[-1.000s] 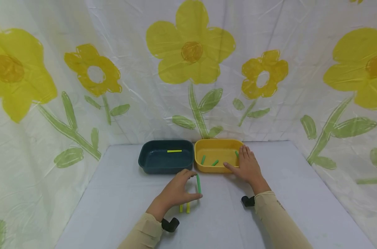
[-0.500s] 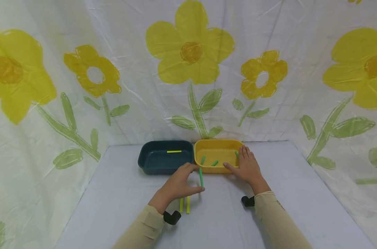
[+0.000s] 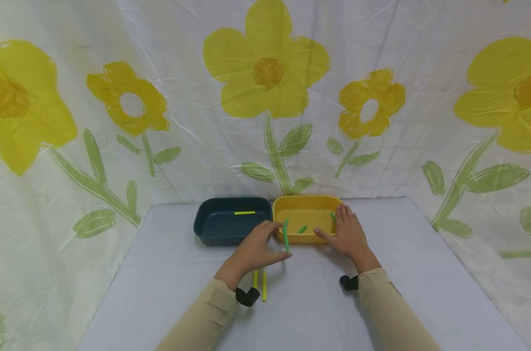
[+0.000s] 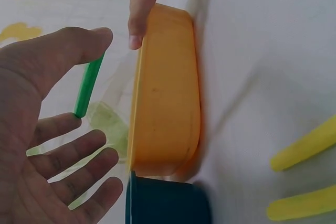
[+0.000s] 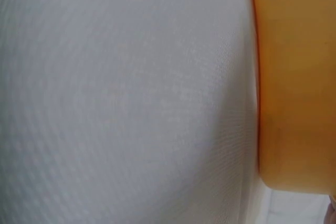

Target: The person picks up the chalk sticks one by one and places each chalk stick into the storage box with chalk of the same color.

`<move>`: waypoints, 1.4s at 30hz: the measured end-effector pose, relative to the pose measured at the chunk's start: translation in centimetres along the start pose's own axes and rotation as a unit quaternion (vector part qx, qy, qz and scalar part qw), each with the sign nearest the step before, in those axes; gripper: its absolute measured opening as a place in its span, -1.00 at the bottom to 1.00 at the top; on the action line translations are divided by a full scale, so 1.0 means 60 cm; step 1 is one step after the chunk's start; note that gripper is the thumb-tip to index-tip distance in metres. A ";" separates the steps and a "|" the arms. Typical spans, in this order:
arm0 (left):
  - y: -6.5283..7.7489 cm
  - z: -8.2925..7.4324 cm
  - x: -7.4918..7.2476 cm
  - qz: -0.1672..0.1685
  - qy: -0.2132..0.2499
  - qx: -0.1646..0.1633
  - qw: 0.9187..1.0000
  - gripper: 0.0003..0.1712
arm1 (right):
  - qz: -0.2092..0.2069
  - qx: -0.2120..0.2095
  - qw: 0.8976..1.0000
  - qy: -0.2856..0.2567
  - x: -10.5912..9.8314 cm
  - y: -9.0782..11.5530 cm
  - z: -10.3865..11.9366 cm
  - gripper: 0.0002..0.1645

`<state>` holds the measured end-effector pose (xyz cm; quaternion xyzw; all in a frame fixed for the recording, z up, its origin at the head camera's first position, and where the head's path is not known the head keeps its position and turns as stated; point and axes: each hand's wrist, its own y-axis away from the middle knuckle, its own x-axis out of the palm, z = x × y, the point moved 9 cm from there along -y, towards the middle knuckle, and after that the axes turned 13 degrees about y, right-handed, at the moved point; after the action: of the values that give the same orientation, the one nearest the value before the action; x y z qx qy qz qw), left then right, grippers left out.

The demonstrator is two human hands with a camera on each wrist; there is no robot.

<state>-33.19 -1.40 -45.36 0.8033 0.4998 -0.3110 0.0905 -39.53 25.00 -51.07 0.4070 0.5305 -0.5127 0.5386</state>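
My left hand [image 3: 254,251] pinches a short green stick [image 4: 89,87] end to end between thumb and index fingertip, the other fingers spread. It is held at the near left corner of the yellow tray [image 3: 313,239], overlapping that wall in the head view. Across the tray's right rim rests my right hand [image 3: 350,239], fingers straight, thumb on the near edge. Inside the tray lie a green stick [image 3: 302,229] and another green stick [image 3: 332,215] by the right fingers. The right wrist view shows mostly tablecloth and the tray's side [image 5: 296,87].
A dark teal tray [image 3: 230,241] stands against the yellow one on its left, with a yellow stick [image 3: 245,213] inside. Two yellow sticks [image 3: 264,287] lie on the white table below my left wrist. A flowered curtain [image 3: 195,161] hangs behind.
My left hand has moved forward and slightly right with the green stick, from over the table to the yellow tray's near edge. The right hand has stayed on the rim.
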 end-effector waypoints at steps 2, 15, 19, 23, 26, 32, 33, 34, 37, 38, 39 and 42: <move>-0.005 -0.001 0.000 0.000 0.004 0.000 1.000 -0.12 | -0.002 0.000 1.000 0.001 -0.001 0.000 0.000 0.52; -0.035 -0.001 -0.002 -0.004 0.007 -0.002 1.000 -0.06 | 0.004 -0.004 1.000 0.006 -0.002 -0.001 0.001 0.51; -0.044 -0.005 -0.004 -0.007 0.008 0.000 1.000 -0.08 | -0.002 -0.003 1.000 0.005 -0.002 -0.001 -0.001 0.51; -0.054 -0.003 -0.006 -0.005 0.014 -0.008 1.000 -0.07 | -0.005 -0.005 1.000 0.001 -0.002 -0.002 0.000 0.50; -0.061 -0.001 -0.007 -0.004 0.020 -0.015 1.000 -0.07 | -0.005 -0.007 1.000 0.001 -0.001 -0.002 0.000 0.51; -0.075 0.002 -0.004 -0.003 0.012 -0.020 1.000 -0.07 | -0.006 -0.007 1.000 0.001 -0.001 -0.001 0.001 0.51; -0.078 0.003 -0.003 -0.002 0.010 -0.021 1.000 -0.07 | -0.005 -0.006 1.000 0.000 -0.002 -0.001 0.002 0.51; -0.081 0.003 -0.001 0.000 0.008 -0.020 1.000 -0.06 | -0.004 -0.005 1.000 -0.001 -0.002 0.000 0.002 0.51; -0.089 0.007 0.005 0.002 0.013 -0.020 1.000 -0.06 | -0.002 -0.003 1.000 -0.004 -0.004 0.001 0.001 0.51; -0.092 0.008 0.006 0.002 0.016 -0.020 1.000 -0.06 | 0.000 -0.002 1.000 -0.003 -0.003 0.001 0.001 0.51; -0.094 0.009 0.007 0.002 0.019 -0.020 1.000 -0.06 | 0.000 -0.002 1.000 -0.002 -0.003 0.000 0.001 0.51; -0.102 0.011 0.013 0.004 0.026 -0.015 1.000 -0.06 | -0.001 0.000 1.000 -0.003 -0.005 0.000 0.001 0.51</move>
<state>-38.48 1.83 -45.29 0.8114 0.5036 -0.2825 0.0911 -39.48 25.00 -50.79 0.4048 0.5297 -0.5142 0.5395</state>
